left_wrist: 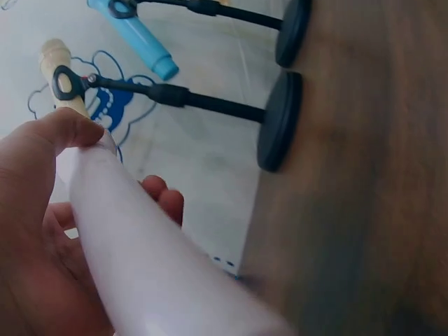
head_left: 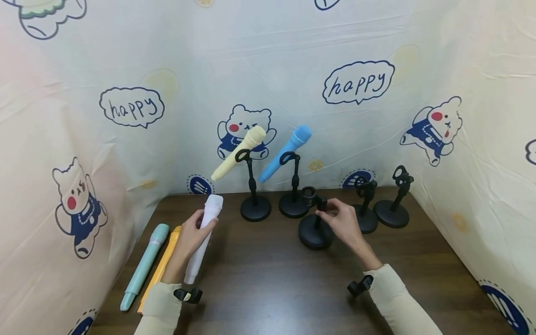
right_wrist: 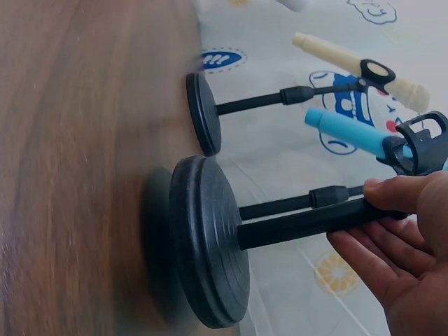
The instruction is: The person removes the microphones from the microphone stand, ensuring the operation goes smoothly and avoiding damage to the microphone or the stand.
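Cloth (head_left: 272, 56), soft, creased and printed with bears, rises beyond both hands; beneath them spreads a brown wood-grain table (head_left: 259, 293) with a dull sheen. Right hand (head_left: 343, 223) pinches the slim stem of a matte black stand (head_left: 315, 235), thumb against curled fingers; whether its thick, stepped disc base touches the wood is hard to tell. Two rear stands (head_left: 256, 210) rise beyond that hand and to its left, two side stands (head_left: 391, 215) to its right. Left hand (head_left: 190, 242) grips a smooth white microphone (head_left: 198, 253) round its body, the thumb along the upper side. Its long axis points away from the person, head end farthest and angled slightly right, well apart from the held stand, which lies to the left hand's right. Tilted in the rear stands' clips are a cream microphone (head_left: 234, 159) and a blue microphone (head_left: 279, 159), heads up and rightward. Outside the left hand lie a teal microphone (head_left: 144, 267) and a partly hidden orange one (head_left: 165, 258). Smallest, the held stand's cupped clip (head_left: 309, 193) sits on its left, toward the left hand.
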A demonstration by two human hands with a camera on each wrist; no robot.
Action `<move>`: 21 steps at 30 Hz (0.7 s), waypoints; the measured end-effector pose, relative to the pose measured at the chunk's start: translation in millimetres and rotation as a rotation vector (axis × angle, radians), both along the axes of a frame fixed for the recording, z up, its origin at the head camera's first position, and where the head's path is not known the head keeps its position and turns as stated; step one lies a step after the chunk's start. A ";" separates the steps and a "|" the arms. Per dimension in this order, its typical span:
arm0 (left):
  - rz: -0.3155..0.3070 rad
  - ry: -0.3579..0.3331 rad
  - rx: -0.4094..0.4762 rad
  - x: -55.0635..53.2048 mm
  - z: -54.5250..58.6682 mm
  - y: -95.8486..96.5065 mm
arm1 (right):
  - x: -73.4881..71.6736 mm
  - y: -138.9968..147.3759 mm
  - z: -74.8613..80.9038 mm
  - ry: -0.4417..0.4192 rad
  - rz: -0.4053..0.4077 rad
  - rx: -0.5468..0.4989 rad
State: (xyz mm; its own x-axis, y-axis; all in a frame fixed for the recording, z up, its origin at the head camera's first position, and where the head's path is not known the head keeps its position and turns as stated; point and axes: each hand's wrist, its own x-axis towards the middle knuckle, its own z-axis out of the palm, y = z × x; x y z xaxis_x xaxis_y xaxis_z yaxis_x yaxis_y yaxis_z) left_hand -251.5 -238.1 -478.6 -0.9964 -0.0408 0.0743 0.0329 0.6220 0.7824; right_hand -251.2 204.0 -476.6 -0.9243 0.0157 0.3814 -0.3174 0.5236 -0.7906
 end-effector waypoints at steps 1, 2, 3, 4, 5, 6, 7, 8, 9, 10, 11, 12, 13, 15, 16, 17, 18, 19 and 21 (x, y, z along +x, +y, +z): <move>0.009 0.004 -0.030 0.9 -2.5 -1.9 | -1.0 1.6 0.0 -0.002 -0.005 0.000; 0.019 0.006 -0.057 1.7 -4.9 -4.0 | -2.1 3.1 0.0 -0.003 -0.012 0.001; 0.028 0.010 -0.083 2.6 -7.0 -5.9 | -3.1 4.7 0.0 -0.003 -0.019 0.003; 0.036 0.010 -0.103 3.5 -8.8 -7.6 | -4.1 6.0 0.3 -0.005 -0.025 0.005; 0.040 0.002 -0.119 4.4 -10.7 -9.5 | -5.1 7.5 0.4 -0.007 -0.029 0.009; 0.044 -0.006 -0.133 5.5 -12.2 -11.3 | -6.0 9.1 0.5 -0.009 -0.035 0.013; 0.046 -0.013 -0.149 6.8 -13.8 -13.2 | -7.0 10.6 0.4 -0.010 -0.039 0.014; 0.046 -0.019 -0.166 7.8 -15.4 -15.4 | -7.9 12.2 0.4 -0.014 -0.044 0.017; 0.046 -0.025 -0.182 8.8 -16.7 -17.1 | -9.0 13.8 0.2 -0.016 -0.049 0.019; 0.046 -0.031 -0.201 9.7 -17.9 -18.9 | -10.0 15.3 0.0 -0.019 -0.053 0.022; 0.045 -0.037 -0.219 10.6 -18.9 -20.6 | -11.2 16.9 -0.3 -0.022 -0.057 0.023; 0.043 -0.039 -0.235 11.3 -19.7 -22.2 | -12.4 18.4 -0.7 -0.024 -0.060 0.025; 0.041 -0.045 -0.249 11.8 -20.5 -23.7 | -13.5 19.9 -1.4 -0.026 -0.063 0.031; 0.039 -0.061 -0.276 12.8 -21.5 -26.3 | -15.8 22.3 -2.0 -0.028 -0.068 0.038; 0.037 -0.068 -0.288 13.1 -21.9 -27.6 | -16.8 23.5 -2.5 -0.027 -0.070 0.042; 0.035 -0.077 -0.298 13.6 -22.0 -28.6 | -17.5 24.5 -2.9 -0.028 -0.070 0.043; 0.032 -0.084 -0.305 14.1 -22.3 -29.6 | -18.2 25.3 -3.0 -0.028 -0.071 0.046; 0.029 -0.090 -0.315 14.3 -22.8 -30.7 | -18.7 26.0 -3.0 -0.030 -0.073 0.045; 0.022 -0.099 -0.331 14.6 -23.0 -32.6 | -19.8 27.4 -3.5 -0.031 -0.076 0.046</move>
State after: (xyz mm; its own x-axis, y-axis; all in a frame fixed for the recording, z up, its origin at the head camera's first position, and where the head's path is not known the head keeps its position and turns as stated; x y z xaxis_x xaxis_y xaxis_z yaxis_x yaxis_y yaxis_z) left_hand -236.9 -270.7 -501.5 -0.9986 -0.0517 -0.0101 -0.0490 0.8425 0.5364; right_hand -271.0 231.4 -480.1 -0.9323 0.0696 0.3548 -0.2511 0.5816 -0.7738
